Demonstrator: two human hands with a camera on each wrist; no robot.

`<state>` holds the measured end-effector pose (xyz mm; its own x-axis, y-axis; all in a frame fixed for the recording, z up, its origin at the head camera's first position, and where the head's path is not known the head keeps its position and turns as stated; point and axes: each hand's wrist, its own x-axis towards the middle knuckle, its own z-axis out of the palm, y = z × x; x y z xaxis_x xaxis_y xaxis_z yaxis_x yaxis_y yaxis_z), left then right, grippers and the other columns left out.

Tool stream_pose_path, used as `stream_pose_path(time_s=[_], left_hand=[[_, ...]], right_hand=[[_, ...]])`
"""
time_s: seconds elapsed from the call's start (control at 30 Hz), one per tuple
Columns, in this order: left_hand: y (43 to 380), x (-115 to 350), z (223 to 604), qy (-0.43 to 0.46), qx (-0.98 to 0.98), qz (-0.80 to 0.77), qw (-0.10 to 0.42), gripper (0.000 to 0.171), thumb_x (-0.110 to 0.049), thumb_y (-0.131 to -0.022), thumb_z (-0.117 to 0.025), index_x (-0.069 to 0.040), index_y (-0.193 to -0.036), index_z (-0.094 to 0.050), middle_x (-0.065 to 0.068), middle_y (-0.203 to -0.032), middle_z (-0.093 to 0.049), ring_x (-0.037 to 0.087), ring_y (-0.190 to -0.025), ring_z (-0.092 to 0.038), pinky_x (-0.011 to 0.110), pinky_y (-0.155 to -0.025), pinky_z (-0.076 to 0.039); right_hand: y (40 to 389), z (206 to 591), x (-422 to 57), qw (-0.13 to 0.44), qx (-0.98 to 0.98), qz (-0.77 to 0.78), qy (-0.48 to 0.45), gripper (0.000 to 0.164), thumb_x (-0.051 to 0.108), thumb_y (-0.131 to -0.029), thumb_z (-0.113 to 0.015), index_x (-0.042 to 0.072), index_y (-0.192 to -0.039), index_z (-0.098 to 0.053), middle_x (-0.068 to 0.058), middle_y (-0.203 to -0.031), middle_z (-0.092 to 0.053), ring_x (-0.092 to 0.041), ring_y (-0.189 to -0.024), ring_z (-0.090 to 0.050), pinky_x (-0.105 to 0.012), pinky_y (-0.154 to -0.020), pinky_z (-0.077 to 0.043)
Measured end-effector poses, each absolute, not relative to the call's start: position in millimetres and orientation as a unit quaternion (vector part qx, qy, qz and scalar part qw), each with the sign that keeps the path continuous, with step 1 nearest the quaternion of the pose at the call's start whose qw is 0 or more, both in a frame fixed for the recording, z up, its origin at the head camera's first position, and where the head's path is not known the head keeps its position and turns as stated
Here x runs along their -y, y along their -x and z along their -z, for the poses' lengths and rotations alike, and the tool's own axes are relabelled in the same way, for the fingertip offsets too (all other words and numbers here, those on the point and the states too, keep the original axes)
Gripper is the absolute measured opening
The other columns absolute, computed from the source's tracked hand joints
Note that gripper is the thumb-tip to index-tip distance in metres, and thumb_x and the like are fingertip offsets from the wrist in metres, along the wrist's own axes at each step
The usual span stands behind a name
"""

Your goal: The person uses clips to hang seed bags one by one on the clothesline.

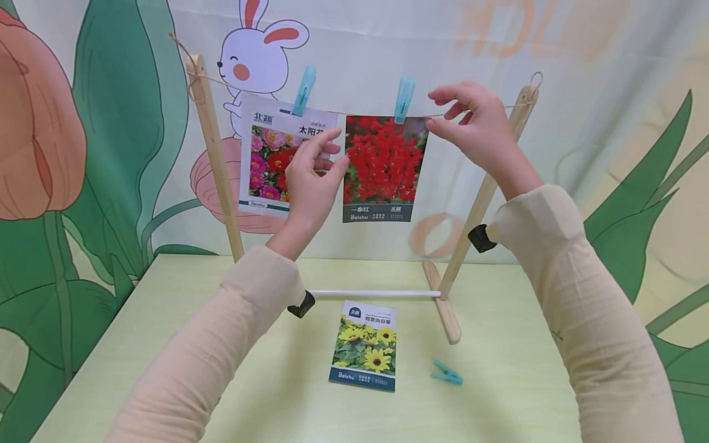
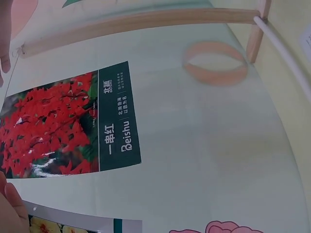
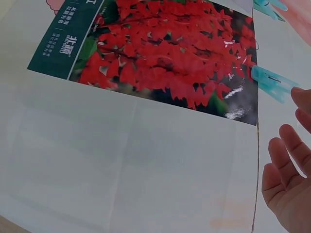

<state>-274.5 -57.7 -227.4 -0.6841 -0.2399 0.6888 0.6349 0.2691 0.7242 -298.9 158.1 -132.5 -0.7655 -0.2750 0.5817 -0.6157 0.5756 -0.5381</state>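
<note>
A seed packet with red flowers (image 1: 382, 163) hangs from a thin string, clipped at its top edge by a blue clothespin (image 1: 405, 98). To its left hangs a packet with pink and red blooms (image 1: 266, 157), held by another blue clothespin (image 1: 304, 91). My left hand (image 1: 312, 178) is in front of that packet, fingers loosely bent, thumb close to the red-flower packet's left edge. Beside the red-flower packet's upper right corner is my right hand (image 1: 479, 126), fingers spread around nothing. In the right wrist view its thumb overlaps the clothespin's end (image 3: 274, 83); contact is unclear.
Two wooden posts (image 1: 213, 154) carry the string, and a white rod (image 1: 376, 293) runs low between the feet. On the table (image 1: 266, 394) lie a yellow-flower packet (image 1: 364, 346) and a loose teal clothespin (image 1: 446, 373). A printed curtain (image 1: 354, 55) hangs behind.
</note>
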Motion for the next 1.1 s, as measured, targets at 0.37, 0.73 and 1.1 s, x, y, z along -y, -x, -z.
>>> stream_pose_path(time_s=[0.37, 0.73, 1.1], left_hand=[[277, 62, 234, 0.141, 0.703, 0.590, 0.371, 0.033, -0.012, -0.081, -0.062, -0.013, -0.114, -0.058, 0.009, -0.091, -0.058, 0.016, -0.072, -0.054, 0.023, -0.067, -0.046], [275, 64, 238, 0.132, 0.710, 0.591, 0.359, 0.030, -0.012, -0.081, -0.062, -0.011, -0.111, -0.058, 0.009, -0.091, -0.059, 0.014, -0.070, -0.053, 0.020, -0.063, -0.045], [275, 67, 243, 0.133, 0.714, 0.590, 0.353, 0.029, -0.012, -0.081, -0.062, -0.010, -0.110, -0.059, 0.009, -0.089, -0.059, 0.015, -0.068, -0.053, 0.021, -0.061, -0.044]], right_hand=[[293, 142, -162, 0.222, 0.859, -0.374, -0.270, 0.035, 0.016, -0.080, -0.063, 0.010, -0.114, -0.059, -0.001, -0.106, -0.055, -0.006, -0.084, -0.050, -0.021, -0.074, -0.039], [287, 151, -163, 0.224, 0.862, -0.356, -0.283, 0.030, 0.015, -0.081, -0.061, 0.009, -0.110, -0.061, -0.003, -0.104, -0.056, -0.007, -0.086, -0.048, -0.023, -0.074, -0.038], [286, 160, -164, 0.217, 0.869, -0.341, -0.286, 0.028, 0.017, -0.082, -0.060, 0.011, -0.108, -0.062, -0.002, -0.111, -0.055, -0.009, -0.090, -0.048, -0.024, -0.075, -0.038]])
